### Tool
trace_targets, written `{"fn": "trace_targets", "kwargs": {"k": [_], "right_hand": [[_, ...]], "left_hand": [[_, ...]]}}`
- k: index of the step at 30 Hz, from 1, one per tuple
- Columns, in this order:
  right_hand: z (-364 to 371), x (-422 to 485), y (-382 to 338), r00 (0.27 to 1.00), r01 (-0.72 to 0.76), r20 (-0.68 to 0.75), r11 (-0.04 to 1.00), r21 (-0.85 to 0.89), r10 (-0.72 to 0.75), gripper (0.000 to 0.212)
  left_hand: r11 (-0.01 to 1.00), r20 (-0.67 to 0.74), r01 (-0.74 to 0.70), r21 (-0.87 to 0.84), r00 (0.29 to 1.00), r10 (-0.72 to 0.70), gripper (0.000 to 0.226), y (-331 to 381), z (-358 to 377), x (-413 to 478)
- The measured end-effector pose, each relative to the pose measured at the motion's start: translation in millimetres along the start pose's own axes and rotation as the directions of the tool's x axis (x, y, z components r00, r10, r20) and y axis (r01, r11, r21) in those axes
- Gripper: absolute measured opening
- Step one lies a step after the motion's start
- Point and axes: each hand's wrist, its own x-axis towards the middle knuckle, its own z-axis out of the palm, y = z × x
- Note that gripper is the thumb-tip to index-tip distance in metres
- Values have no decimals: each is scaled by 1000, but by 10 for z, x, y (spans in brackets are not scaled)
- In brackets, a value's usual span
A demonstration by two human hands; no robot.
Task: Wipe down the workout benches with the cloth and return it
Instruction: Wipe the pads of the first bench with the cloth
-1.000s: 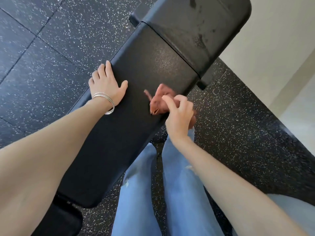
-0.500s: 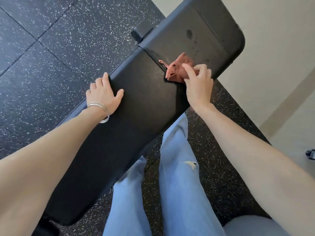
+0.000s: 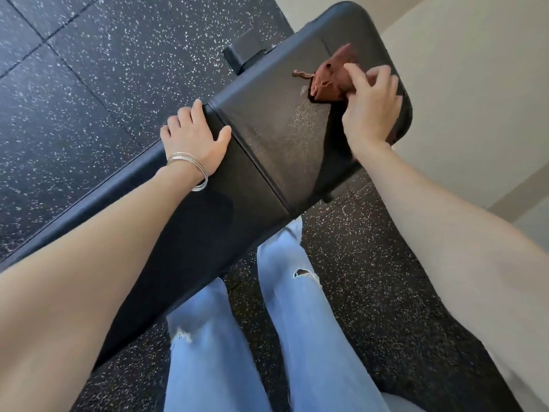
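A black padded workout bench [image 3: 276, 138] runs diagonally from lower left to upper right. Its two pads meet at a seam near the middle. My right hand [image 3: 370, 107] grips a crumpled reddish-brown cloth [image 3: 331, 78] and holds it against the far pad, close to the bench's rounded end. My left hand [image 3: 194, 135] rests flat with straight fingers on the bench's left edge, right at the seam. A thin silver bangle sits on that wrist.
Black speckled rubber floor tiles [image 3: 98, 78] surround the bench. A cream wall [image 3: 475, 69] rises just past the bench's far end at the right. My legs in light blue jeans [image 3: 297, 322] stand against the near side of the bench.
My right hand has carried the cloth along the bench from the near pad, over the seam, onto the far pad. My left hand has slid up the left edge to the seam.
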Motion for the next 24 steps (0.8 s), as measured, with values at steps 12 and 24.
{"fn": "trace_targets", "kwargs": {"k": [12, 24], "right_hand": [[-2, -656, -177, 812, 567, 103, 819, 90, -574, 60], [-62, 360, -1189, 814, 525, 238, 846, 90, -530, 54]], "left_hand": [[1000, 42, -17, -9, 999, 17, 66, 33, -69, 98], [1000, 14, -8, -26, 1000, 8, 62, -34, -41, 90]]}}
